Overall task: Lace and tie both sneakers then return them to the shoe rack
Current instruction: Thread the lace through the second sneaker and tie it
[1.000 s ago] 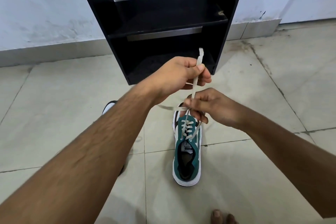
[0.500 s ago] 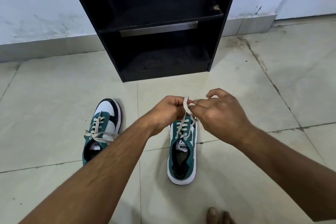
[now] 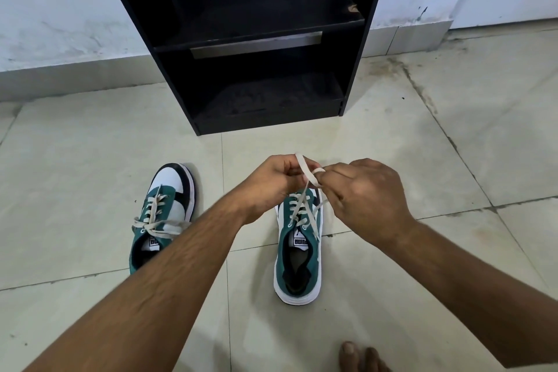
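Head view, both hands (image 3: 273,181) (image 3: 367,193) pinching flat lace (image 3: 308,174)

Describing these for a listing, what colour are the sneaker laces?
Off-white, cream laces on both sneakers, clearest in the head view.

— What can we read here?
— On the tongue label (image 3: 300,240) of the right sneaker (image 3: 298,254) we make out "PUMA", upside down to us, under a small leaping-cat mark.
— And the left sneaker (image 3: 163,214)?
— Its tongue label (image 3: 154,243) is half hidden by the forearm; we cannot read it.
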